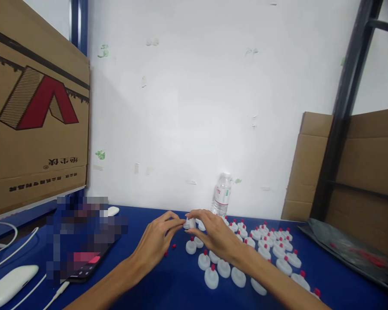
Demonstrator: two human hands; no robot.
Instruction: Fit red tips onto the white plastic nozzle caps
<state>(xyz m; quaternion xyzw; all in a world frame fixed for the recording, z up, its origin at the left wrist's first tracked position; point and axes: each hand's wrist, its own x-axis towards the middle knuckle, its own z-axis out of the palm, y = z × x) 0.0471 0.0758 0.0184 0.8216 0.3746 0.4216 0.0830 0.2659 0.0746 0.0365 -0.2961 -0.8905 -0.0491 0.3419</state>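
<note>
Over the blue table, my right hand (210, 228) grips a white translucent nozzle cap (191, 223) between thumb and fingers, its narrow tip turned to the left. My left hand (160, 232) is closed in a pinch right at that tip; whatever its fingertips hold is hidden. Below the hands stand several more white pieces, such as the white nozzle cap with a red tip (211, 277) in front; some under my right forearm are partly covered. Two small red tip caps, one a bit farther (173, 246) and one nearer (166, 254), lie loose beside my left hand.
Rows of red-tipped white caps (278, 249) spread across the right side. A clear water bottle (222, 196) stands against the white wall. A grey plastic bag (345, 249) lies far right. At left are a phone (87, 269), cables and a white device (11, 284), below a large cardboard box (39, 142).
</note>
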